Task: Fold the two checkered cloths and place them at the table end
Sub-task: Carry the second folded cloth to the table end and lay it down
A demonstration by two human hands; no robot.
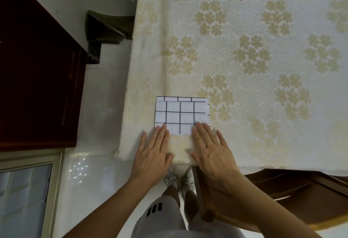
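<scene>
A folded white cloth with a black grid lies flat near the table's near left corner. A second checkered layer shows as a strip under its far edge. My left hand lies flat with straight fingers, fingertips touching the cloth's near left corner. My right hand lies flat too, its fingertips resting on the cloth's near right corner. Both palms rest on the tablecloth just short of the cloth.
The table wears a cream tablecloth with beige flower clusters. A wooden chair stands tucked under the near edge at right. A dark red cabinet stands at left across a strip of white tiled floor.
</scene>
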